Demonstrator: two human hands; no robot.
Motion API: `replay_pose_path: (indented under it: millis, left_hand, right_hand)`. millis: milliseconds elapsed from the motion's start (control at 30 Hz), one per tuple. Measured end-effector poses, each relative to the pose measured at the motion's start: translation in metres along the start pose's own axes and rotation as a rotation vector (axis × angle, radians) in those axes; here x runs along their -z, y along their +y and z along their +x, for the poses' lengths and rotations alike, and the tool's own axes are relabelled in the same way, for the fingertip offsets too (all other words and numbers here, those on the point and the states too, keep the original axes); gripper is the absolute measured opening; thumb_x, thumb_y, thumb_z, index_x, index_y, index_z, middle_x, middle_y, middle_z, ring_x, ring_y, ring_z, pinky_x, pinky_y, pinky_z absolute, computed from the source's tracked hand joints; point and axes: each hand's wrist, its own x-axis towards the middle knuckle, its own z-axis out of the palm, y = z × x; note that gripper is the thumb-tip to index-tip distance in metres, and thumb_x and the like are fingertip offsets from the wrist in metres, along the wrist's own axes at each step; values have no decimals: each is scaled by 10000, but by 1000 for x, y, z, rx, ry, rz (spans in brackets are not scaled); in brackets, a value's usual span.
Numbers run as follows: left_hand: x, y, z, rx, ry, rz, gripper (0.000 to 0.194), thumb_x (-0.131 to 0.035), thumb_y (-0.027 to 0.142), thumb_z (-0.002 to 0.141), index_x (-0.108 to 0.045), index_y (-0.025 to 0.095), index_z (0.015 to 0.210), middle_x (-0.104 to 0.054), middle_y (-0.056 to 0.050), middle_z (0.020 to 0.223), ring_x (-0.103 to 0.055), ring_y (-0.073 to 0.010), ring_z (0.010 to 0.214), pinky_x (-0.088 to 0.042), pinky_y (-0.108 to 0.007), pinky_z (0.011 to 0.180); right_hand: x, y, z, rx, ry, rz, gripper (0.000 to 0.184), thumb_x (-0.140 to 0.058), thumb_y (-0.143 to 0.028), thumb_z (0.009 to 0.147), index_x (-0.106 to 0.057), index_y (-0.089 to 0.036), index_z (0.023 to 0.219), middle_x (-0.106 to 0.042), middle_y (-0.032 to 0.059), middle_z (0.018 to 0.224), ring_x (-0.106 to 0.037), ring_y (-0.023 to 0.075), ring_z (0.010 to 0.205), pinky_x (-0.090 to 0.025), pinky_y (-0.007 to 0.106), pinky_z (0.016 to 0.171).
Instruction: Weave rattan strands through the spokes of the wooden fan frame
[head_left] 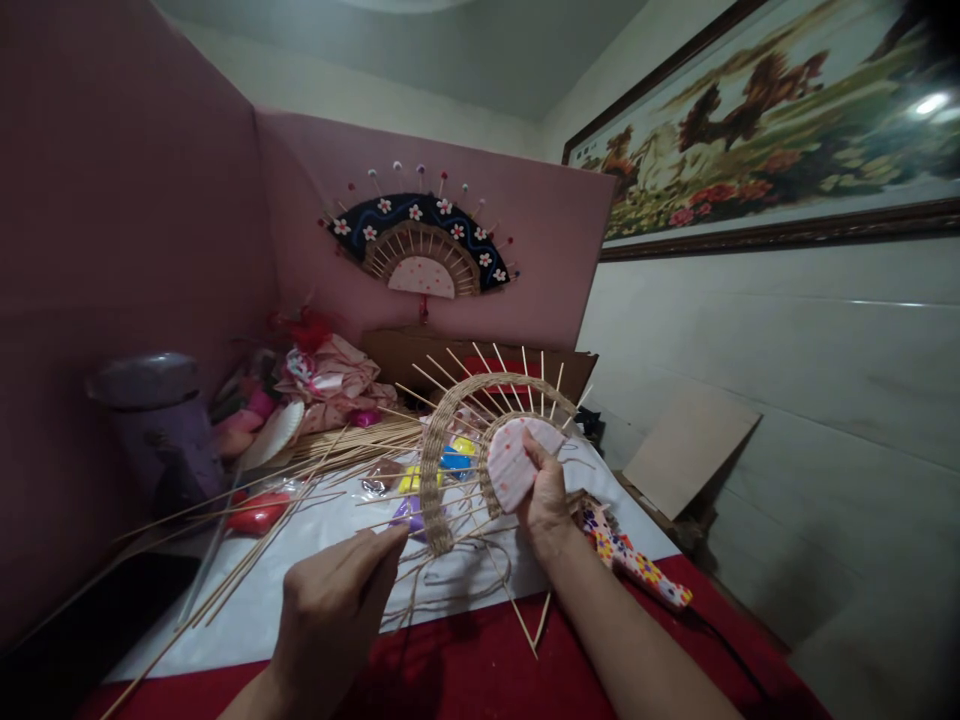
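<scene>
My right hand (547, 505) grips a half-made woven fan (436, 440) by its pink spotted half-disc (514, 462), thumb on the front face. Thin wooden sticks spread from the disc, and two bands of brown twine are woven across them: one close to the disc, one further out. At the fan's lower left end is my left hand (337, 595), fingers closed and fingertips close to the lowest sticks. Whatever those fingers may pinch is hidden. Loose twine (431, 605) hangs and lies below the fan.
A finished dark fan with white flowers (416, 225) hangs on the pink partition (555, 250). Loose sticks (360, 440), a red packet (259, 512), clay packets (456, 460) and a purple bottle (161, 440) are at left and behind. A flowered glue gun (637, 565) lies at right.
</scene>
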Motion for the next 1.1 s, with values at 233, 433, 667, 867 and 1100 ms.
replay_pose_path:
  millis: [233,433,667,867,1100]
  left_hand:
    - [-4,4,1,-79,-21,77,143,-579,128,757,-621,151,892,-710,-36,742,-660,-142,670,-481,-215,648]
    - [-2,9,1,-104,-39,86,133,-550,122,776,-616,141,890,-686,-20,665,-635,-121,582,-456,-207,564]
    - [-1,6,-3,-61,-27,166,115,-583,159,762,-636,151,864,-660,-13,653,-609,-121,593,-414,-221,578]
    - [2,6,-3,-6,-45,355,157,-562,249,782,-676,228,888,-551,28,532,-490,-90,446,-280,-224,460]
    - [12,11,6,22,-54,378,189,-569,315,767,-697,292,905,-500,30,504,-429,-81,427,-237,-227,448]
  right_hand:
    - [-5,5,-9,-41,5,21,144,-668,-192,622,-615,-157,752,-681,-19,659,-622,120,555,-525,270,695]
    - [-3,6,-8,-42,10,18,133,-663,-201,630,-611,-155,743,-682,-18,663,-626,123,566,-525,267,693]
    - [2,6,-1,-17,20,21,170,-669,-242,624,-617,-156,762,-688,-6,684,-636,131,600,-525,253,645]
    - [7,0,6,41,46,31,164,-643,-203,624,-619,-159,779,-685,-16,677,-631,119,604,-518,236,637]
    - [7,-8,9,20,11,22,136,-627,-229,644,-627,-148,754,-690,1,682,-633,126,595,-517,242,619]
